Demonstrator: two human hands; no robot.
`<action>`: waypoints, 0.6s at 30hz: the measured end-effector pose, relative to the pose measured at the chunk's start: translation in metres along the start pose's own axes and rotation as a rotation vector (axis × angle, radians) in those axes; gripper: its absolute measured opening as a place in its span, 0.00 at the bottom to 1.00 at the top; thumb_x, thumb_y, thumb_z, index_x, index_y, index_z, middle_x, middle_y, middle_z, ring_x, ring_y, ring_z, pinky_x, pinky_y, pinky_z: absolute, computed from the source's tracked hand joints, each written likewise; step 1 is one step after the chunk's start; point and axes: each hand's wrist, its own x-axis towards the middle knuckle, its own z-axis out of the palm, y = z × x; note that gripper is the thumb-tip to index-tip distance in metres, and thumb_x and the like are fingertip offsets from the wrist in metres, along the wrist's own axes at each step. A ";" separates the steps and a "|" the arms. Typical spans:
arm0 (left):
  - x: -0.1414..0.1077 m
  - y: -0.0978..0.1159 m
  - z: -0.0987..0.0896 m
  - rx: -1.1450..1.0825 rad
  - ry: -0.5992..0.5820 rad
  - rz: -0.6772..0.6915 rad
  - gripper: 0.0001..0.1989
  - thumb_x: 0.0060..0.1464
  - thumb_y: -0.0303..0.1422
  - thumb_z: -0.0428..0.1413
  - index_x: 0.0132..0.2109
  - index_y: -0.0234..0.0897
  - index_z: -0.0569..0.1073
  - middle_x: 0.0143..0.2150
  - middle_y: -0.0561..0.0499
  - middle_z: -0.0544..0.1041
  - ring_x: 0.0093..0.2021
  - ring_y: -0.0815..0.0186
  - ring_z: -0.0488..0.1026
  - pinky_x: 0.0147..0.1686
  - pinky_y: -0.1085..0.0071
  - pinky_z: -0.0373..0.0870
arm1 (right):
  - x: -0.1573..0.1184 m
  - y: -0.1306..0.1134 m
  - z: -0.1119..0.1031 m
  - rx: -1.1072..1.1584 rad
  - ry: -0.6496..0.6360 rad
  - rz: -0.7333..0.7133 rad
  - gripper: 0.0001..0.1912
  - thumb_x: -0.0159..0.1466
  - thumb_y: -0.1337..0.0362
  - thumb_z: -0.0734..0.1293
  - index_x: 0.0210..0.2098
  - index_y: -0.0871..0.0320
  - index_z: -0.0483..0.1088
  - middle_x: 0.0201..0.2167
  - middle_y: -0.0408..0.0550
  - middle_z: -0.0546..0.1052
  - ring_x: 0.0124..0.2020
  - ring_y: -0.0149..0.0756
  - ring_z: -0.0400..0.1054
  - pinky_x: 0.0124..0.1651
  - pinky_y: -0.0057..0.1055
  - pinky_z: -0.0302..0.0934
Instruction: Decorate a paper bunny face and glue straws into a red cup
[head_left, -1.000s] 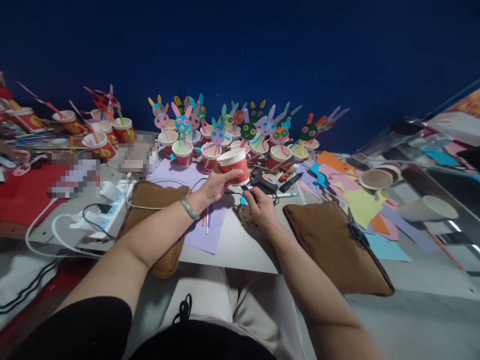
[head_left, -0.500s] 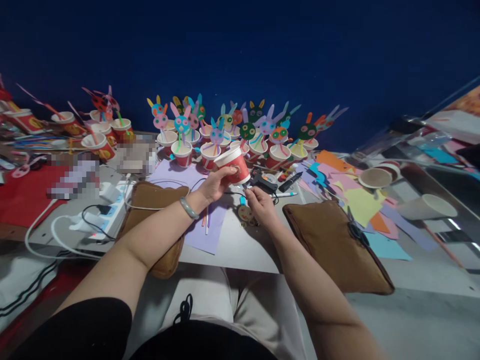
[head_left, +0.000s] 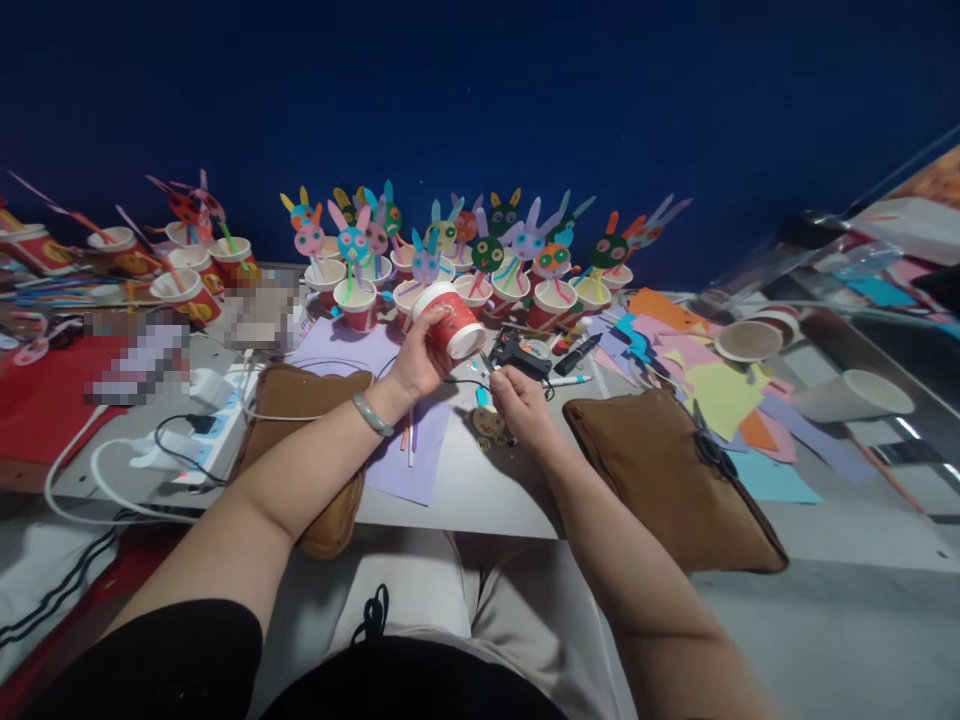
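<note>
A red paper cup (head_left: 448, 318) with a white rim lies tilted in my left hand (head_left: 424, 360), its base turned toward my right hand. My right hand (head_left: 517, 402) is closed in a pinch round a small, thin, dark-and-silver thing, perhaps a blade, whose tip points at the cup's base. Cup and tip look slightly apart. Just below the hands, a round paper face (head_left: 489, 424) with a blue strip lies on the table. Behind my right hand is a black glue gun (head_left: 521, 352).
Red cups with paper rabbit heads (head_left: 555, 295) stand in rows behind. Brown cushions (head_left: 667, 480) lie on both sides. Coloured paper (head_left: 720, 400), scissors (head_left: 712, 450) and loose cups are at the right. A power strip (head_left: 232, 430) with cables sits left.
My left hand has turned the cup, so its base now faces lower right and shows more. The cup has shifted slightly left, away from my right hand. The whole view has moved a little.
</note>
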 end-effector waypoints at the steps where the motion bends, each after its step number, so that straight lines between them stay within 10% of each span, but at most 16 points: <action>1: 0.000 -0.001 0.000 0.009 -0.001 -0.014 0.12 0.47 0.36 0.64 0.41 0.39 0.75 0.34 0.52 0.81 0.41 0.60 0.81 0.50 0.59 0.76 | 0.000 -0.001 0.000 -0.006 0.001 -0.008 0.29 0.64 0.35 0.62 0.25 0.53 0.60 0.18 0.37 0.58 0.21 0.28 0.49 0.23 0.28 0.44; 18: 0.002 -0.010 -0.003 0.120 0.012 -0.032 0.15 0.47 0.37 0.67 0.41 0.37 0.76 0.36 0.50 0.81 0.42 0.61 0.81 0.45 0.65 0.77 | -0.002 -0.004 0.000 -0.147 0.005 -0.073 0.23 0.68 0.43 0.59 0.26 0.53 0.60 0.21 0.39 0.61 0.25 0.31 0.55 0.30 0.30 0.52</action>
